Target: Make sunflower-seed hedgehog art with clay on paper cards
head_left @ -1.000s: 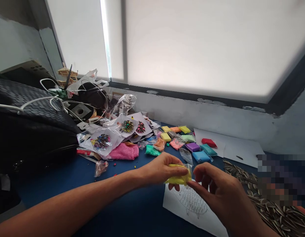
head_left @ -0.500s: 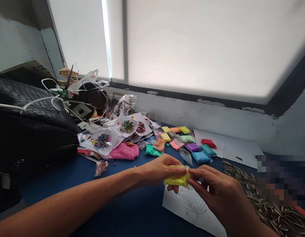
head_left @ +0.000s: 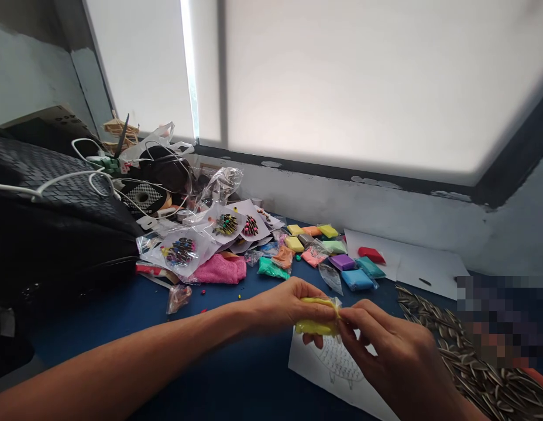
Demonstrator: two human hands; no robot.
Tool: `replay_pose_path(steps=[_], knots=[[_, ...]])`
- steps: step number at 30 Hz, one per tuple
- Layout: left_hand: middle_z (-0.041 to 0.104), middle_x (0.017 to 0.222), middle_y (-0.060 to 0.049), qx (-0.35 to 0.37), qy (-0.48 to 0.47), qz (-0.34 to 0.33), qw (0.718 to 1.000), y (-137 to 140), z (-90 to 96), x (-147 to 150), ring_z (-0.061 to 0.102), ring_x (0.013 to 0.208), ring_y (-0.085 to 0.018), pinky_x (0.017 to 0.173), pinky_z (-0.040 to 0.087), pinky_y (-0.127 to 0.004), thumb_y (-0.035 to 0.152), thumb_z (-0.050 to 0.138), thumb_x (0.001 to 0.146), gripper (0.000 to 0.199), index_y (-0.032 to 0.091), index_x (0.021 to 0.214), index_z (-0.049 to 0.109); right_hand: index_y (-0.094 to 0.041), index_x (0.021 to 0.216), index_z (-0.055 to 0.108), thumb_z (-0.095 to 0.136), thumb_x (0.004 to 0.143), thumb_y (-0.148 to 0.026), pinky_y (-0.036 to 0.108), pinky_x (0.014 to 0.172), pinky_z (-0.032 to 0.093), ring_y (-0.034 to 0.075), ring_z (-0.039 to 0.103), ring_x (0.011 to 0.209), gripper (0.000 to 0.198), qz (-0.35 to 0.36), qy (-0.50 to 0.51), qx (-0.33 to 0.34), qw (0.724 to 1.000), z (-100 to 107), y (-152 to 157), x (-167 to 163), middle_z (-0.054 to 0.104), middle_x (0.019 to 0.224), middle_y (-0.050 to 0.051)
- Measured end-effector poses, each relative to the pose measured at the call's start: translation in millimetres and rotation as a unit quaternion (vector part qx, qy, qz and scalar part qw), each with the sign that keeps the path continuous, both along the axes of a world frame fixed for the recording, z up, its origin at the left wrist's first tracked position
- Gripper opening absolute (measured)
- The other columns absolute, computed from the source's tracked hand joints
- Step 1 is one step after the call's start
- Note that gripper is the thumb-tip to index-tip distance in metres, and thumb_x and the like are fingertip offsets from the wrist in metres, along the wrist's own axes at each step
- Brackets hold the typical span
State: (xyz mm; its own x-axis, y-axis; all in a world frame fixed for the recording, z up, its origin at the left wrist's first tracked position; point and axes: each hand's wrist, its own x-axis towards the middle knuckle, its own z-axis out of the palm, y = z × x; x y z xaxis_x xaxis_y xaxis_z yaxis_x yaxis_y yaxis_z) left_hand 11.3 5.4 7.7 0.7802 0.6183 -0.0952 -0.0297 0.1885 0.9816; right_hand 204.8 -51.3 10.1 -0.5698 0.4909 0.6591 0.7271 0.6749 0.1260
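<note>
A packet of yellow modelling clay (head_left: 316,327) in clear wrap is held between my two hands. My left hand (head_left: 298,305) is closed around its left part, thumb on top and fingertips showing beneath. With thumb and forefinger, my right hand (head_left: 381,339) pinches the wrapper at the packet's right end. Below them lies a sheet of white paper (head_left: 309,371) with a pencil drawing of a rounded, patterned animal on short legs. Part of that drawing is covered by my right hand.
Several clay packets lie beyond my hands, among them a blue one (head_left: 357,279) and a green one (head_left: 272,268). A pink cloth (head_left: 221,269) is at the left near bagged decorated seeds (head_left: 182,251). Loose sunflower seeds (head_left: 486,368) cover the right side. A black bag (head_left: 65,234) stands far left.
Both hands have shifted slightly right and down with the yellow packet. My right fingers have moved against the wrapper's end, still pinching it.
</note>
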Motion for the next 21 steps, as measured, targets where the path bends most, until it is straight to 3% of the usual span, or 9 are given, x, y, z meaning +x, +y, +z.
replay_pose_path(steps=[3,6,8,14,21], knots=[[0.064,0.068,0.0,-0.009,0.002,0.008,1.0,1,0.4,-1,0.055,0.05,-0.008,0.051,0.041,-0.023,0.062,0.081,0.065,0.054,0.012,0.079,0.068,-0.02,0.081,0.063,0.055,0.094,-0.018,0.02,0.048,0.042,0.008,0.052,0.048,0.015,0.003,0.077,-0.092,0.993,-5,-1,-2,0.06,0.066,-0.002],[0.064,0.066,-0.001,-0.011,0.005,0.029,1.0,1,-0.4,-1,0.056,0.051,-0.009,0.05,0.041,-0.022,0.061,0.083,0.062,0.054,0.012,0.077,0.068,-0.022,0.079,0.063,0.055,0.096,-0.023,0.02,0.047,0.044,0.009,0.054,0.05,0.019,-0.012,0.166,-0.207,0.964,-11,-2,-5,0.06,0.066,-0.002],[0.064,0.066,-0.001,-0.011,0.01,0.043,0.999,1,-0.6,-1,0.057,0.051,-0.009,0.049,0.041,-0.022,0.06,0.084,0.06,0.055,0.011,0.078,0.068,-0.023,0.08,0.065,0.053,0.097,-0.027,0.02,0.047,0.044,0.01,0.054,0.05,0.021,-0.014,0.195,-0.241,0.951,-13,-3,-7,0.062,0.067,-0.003],[0.064,0.067,0.0,0.005,0.015,0.083,0.996,0,0.6,3,0.055,0.051,-0.008,0.048,0.042,-0.022,0.05,0.084,0.06,0.048,0.012,0.083,0.065,-0.024,0.079,0.066,0.057,0.095,-0.031,0.023,0.044,0.042,0.01,0.053,0.047,0.02,-0.031,0.199,-0.217,0.955,-10,-6,-10,0.065,0.066,-0.002],[0.06,0.064,0.001,0.082,0.07,0.131,0.986,-4,-1.1,8,0.055,0.05,-0.01,0.046,0.044,-0.021,0.024,0.069,0.075,0.015,0.012,0.083,0.065,-0.024,0.073,0.064,0.06,0.091,-0.027,0.022,0.044,0.042,0.01,0.052,0.045,0.018,-0.034,0.16,-0.159,0.974,-12,-4,-7,0.059,0.058,-0.003]])
